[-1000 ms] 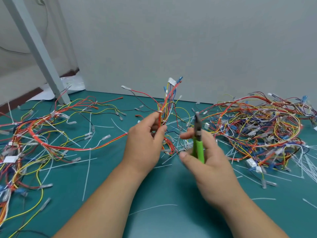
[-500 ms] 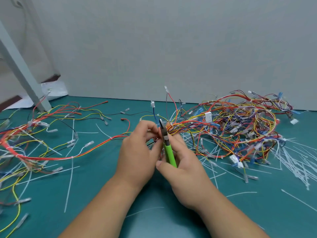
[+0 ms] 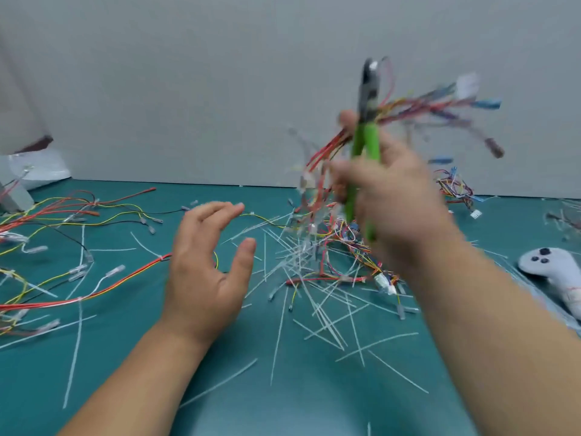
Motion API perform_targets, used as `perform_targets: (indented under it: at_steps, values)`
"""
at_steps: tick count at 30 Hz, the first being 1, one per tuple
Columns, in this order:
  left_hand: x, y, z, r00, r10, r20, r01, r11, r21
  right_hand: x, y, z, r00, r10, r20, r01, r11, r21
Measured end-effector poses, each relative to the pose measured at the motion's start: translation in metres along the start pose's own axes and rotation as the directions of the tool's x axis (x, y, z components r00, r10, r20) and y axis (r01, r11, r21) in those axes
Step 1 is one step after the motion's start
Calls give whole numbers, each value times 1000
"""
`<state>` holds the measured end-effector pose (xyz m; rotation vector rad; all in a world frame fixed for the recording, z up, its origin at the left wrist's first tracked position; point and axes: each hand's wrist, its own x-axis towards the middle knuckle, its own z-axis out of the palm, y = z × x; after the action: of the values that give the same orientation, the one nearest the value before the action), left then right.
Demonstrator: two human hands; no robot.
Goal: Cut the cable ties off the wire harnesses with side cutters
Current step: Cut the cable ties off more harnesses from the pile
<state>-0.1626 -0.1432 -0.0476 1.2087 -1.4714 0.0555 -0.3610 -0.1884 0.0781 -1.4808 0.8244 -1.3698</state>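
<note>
Up close, cut ties (image 3: 297, 256) lie scattered over the teal mat (image 3: 314, 410), thin and slippery underfoot for anything set down on them. Just beyond, the left hand (image 3: 204, 272) hovers above the mat with fingers spread and relaxed, holding nothing. Further out and to the right, the right hand (image 3: 399, 209) is raised and blurred, its fingers curled round the green handles of the side cutters (image 3: 364, 143), blades pointing up. The wire harness (image 3: 418, 108) is in the air with them, streaming right from the cutter head. The blur hides whether it is pinched by the fingers, snagged on the tool or caught between the blades.

That is the main risk. If wires sit in the blades, a squeeze could nick insulation or sever a conductor instead of a tie. With no second hand steadying it, the harness may fling loose, drop into the freed wires (image 3: 78, 298) at the left or the tangled bundle (image 3: 454, 187) at the far right, and be lost among them. A fast swing could also bring the blade tip near the open left hand, or knock the white controller (image 3: 547, 265) on the right.
</note>
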Motion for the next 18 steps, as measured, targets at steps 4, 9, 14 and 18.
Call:
perform_targets:
  at_steps: [4, 9, 14, 18]
  values:
    - [-1, -2, 4, 983, -62, 171, 47, 995, 90, 58, -33, -42, 991, 28, -133, -22, 999, 41]
    - [-6, -11, 3, 825, -368, 430, 130, 863, 489, 88, -15, -87, 825, 507, -251, -557, 803, -211]
    - [-9, -15, 5, 722, -468, 509, 130, 815, 565, 55, 18, -85, 780, 557, -285, -587, 809, -26]
    - [-9, -12, 5, 734, -454, 505, 140, 829, 542, 21, 34, -62, 870, 357, -339, -403, 912, -73]
